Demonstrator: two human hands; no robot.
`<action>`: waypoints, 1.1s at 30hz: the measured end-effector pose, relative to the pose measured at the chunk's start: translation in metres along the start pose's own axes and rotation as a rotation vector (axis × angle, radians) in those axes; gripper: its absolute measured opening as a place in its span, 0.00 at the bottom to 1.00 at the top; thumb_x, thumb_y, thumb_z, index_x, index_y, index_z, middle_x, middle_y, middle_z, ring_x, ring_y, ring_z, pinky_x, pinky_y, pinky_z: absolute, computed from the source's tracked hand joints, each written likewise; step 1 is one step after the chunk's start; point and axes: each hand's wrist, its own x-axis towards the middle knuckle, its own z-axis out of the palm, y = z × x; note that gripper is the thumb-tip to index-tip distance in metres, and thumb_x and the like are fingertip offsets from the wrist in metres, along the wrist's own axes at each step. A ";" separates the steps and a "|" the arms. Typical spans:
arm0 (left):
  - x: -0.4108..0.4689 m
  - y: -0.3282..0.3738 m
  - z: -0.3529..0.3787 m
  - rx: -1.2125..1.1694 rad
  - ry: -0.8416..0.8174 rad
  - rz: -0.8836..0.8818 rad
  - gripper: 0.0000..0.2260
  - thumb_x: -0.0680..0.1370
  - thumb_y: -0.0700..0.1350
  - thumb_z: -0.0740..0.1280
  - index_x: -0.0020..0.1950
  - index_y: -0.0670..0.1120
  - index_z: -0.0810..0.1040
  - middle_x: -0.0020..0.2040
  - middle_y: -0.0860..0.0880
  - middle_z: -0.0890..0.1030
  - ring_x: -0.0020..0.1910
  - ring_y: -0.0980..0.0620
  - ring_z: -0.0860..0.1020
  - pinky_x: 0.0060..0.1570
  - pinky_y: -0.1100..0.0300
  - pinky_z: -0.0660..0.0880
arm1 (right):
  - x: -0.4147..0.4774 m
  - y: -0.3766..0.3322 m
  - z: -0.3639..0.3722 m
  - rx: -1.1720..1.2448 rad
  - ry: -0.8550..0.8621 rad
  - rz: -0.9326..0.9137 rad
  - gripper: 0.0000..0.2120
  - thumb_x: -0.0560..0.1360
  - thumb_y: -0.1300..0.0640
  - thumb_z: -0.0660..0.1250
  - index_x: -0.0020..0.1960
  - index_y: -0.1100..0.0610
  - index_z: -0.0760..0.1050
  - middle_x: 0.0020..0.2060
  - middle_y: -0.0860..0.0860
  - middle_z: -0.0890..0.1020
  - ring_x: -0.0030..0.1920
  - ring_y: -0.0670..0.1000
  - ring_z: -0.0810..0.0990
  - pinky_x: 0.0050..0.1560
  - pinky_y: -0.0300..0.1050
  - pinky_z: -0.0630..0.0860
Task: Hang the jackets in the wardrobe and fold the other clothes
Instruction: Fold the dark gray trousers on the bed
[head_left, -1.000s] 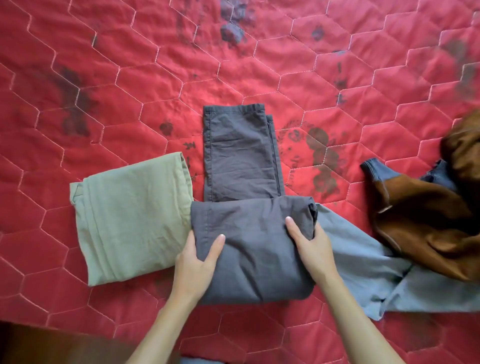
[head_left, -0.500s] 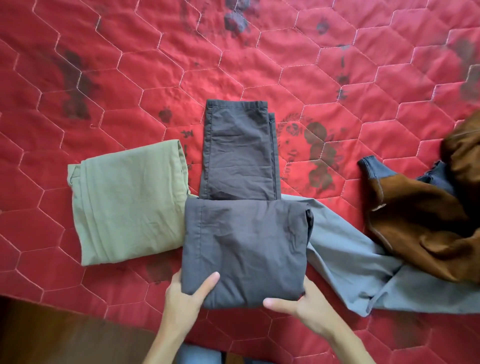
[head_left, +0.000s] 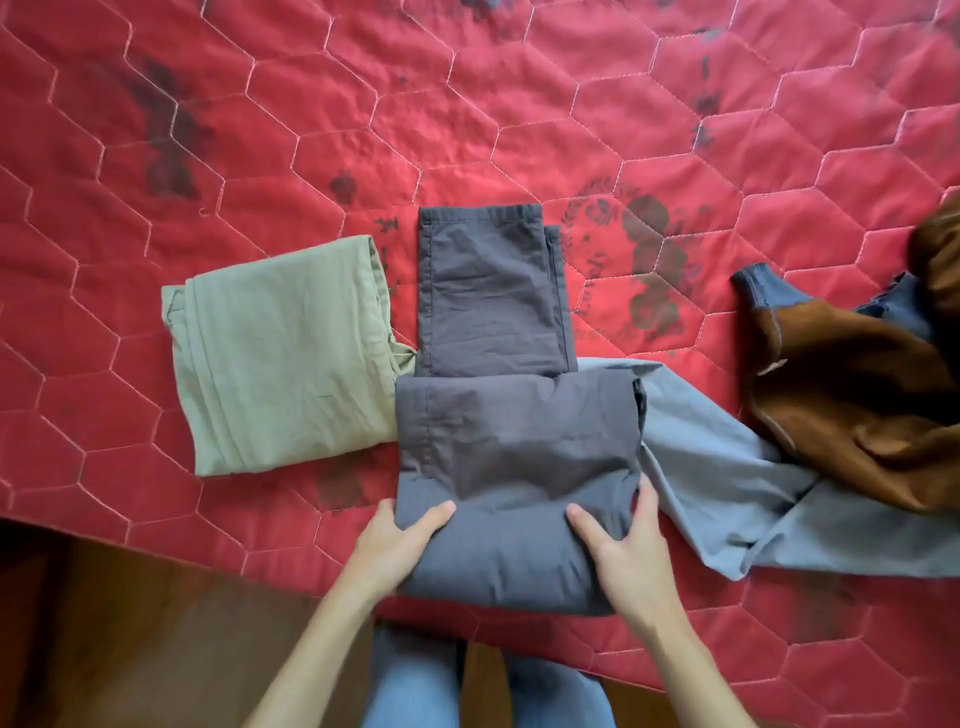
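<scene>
Dark grey trousers (head_left: 498, 415) lie half folded on the red quilted bedspread (head_left: 467, 130), legs pointing away from me. My left hand (head_left: 392, 545) grips the folded part's near left edge, thumb on top. My right hand (head_left: 626, 551) grips its near right edge, thumb on top and fingers round the side. A folded green garment (head_left: 280, 353) lies just left of the trousers. Light blue trousers (head_left: 737, 483) stretch out to the right, partly under the grey ones. A brown jacket (head_left: 857, 395) with navy cuffs lies crumpled at the far right.
The bedspread's near edge runs across the lower view, with a dark wooden floor (head_left: 130, 639) below it. My legs in blue jeans (head_left: 415, 686) stand at the bed's edge.
Both hands slid from the top of the folded grey trousers down to its near edge and took hold of it, bunching the fabric. The view shifted back from the bed.
</scene>
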 end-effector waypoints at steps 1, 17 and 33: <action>-0.007 0.004 -0.010 -0.038 -0.089 0.005 0.38 0.60 0.70 0.76 0.62 0.50 0.75 0.59 0.53 0.83 0.57 0.53 0.81 0.64 0.53 0.75 | -0.006 -0.008 -0.011 0.043 -0.021 -0.049 0.44 0.73 0.53 0.75 0.78 0.41 0.51 0.67 0.48 0.77 0.66 0.49 0.77 0.66 0.46 0.71; -0.015 0.187 -0.098 -0.189 0.354 0.787 0.30 0.76 0.50 0.74 0.74 0.52 0.66 0.57 0.53 0.83 0.49 0.63 0.81 0.58 0.64 0.75 | 0.082 -0.204 -0.049 0.191 -0.091 -0.489 0.45 0.69 0.64 0.78 0.78 0.53 0.57 0.73 0.50 0.67 0.59 0.50 0.81 0.55 0.41 0.79; 0.063 0.196 -0.066 -0.391 -0.051 0.316 0.20 0.68 0.49 0.80 0.58 0.47 0.83 0.54 0.48 0.87 0.49 0.51 0.85 0.41 0.59 0.80 | 0.128 -0.184 -0.007 0.043 -0.121 -0.057 0.19 0.63 0.42 0.79 0.49 0.50 0.84 0.47 0.44 0.87 0.50 0.47 0.84 0.58 0.50 0.80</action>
